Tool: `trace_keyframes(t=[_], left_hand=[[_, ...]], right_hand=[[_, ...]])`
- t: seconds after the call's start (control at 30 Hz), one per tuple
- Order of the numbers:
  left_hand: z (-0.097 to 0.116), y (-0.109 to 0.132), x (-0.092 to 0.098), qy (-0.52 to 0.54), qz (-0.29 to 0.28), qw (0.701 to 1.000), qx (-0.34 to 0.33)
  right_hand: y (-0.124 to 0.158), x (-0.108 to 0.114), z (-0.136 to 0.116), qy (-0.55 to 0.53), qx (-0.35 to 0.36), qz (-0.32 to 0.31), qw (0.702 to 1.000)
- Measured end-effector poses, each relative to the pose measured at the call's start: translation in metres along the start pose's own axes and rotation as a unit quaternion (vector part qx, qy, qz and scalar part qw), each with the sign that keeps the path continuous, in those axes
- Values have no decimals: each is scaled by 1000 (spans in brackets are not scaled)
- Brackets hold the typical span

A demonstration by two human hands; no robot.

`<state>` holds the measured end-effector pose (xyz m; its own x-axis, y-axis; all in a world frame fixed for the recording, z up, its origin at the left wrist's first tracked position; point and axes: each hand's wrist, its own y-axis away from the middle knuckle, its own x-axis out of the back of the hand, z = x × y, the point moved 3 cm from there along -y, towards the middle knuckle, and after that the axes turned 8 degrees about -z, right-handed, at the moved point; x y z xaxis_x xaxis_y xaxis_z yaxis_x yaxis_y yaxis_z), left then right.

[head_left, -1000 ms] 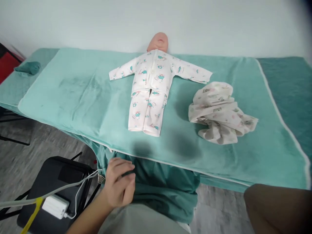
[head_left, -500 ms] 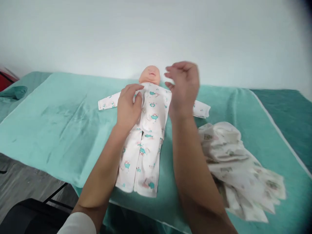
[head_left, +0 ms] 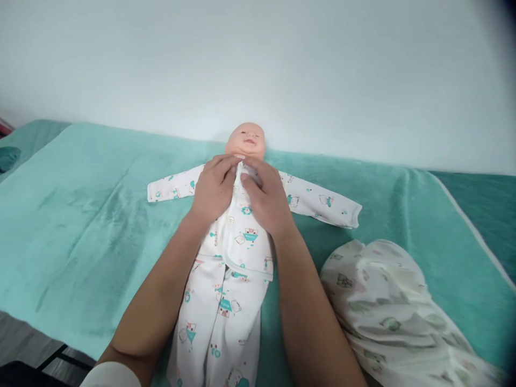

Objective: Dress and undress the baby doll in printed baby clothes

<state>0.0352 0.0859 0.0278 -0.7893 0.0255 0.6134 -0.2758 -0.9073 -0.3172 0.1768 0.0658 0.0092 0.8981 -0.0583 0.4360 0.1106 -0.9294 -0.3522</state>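
Note:
A baby doll [head_left: 246, 138] lies on its back with its head toward the wall, dressed in a white printed shirt [head_left: 246, 236] and matching trousers [head_left: 226, 317]. Both sleeves stretch out sideways. At the neckline, my left hand [head_left: 217, 183] has its fingers closed on the shirt's front edge. Opposite it, my right hand [head_left: 266, 193] grips the other side of the collar, thumb bent inward. The fingertips of both hands nearly meet just below the doll's chin. A round snap shows on the shirt front below them; the fabric pinched between the fingers is mostly hidden.
A crumpled white printed cloth [head_left: 387, 301] lies to the right of the doll. Underneath is a green blanket [head_left: 92, 231] on a table, with a darker green cover [head_left: 479, 209] at the right. A pale wall [head_left: 258, 64] rises behind.
My right hand has come down from the air beside the doll's head to the shirt's collar. My left hand has stayed at the collar. The view has moved closer to the doll.

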Motion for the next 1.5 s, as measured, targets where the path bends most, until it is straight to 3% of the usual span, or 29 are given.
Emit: trace_keyframes(t=[0.7,1.03,1.23,1.5], left_hand=[[-5,2,-2,22,6,1000,5],[-4,2,-3,12,-12,1000,10],[-2,3,0,31,27,999,25],[-4,4,-2,33,16,999,11]], right_hand=[[2,-4,7,38,-74,-6,997],[2,-2,9,-18,-45,39,998],[1,-1,10,-32,-33,47,998],[3,0,7,-53,-52,56,996]])
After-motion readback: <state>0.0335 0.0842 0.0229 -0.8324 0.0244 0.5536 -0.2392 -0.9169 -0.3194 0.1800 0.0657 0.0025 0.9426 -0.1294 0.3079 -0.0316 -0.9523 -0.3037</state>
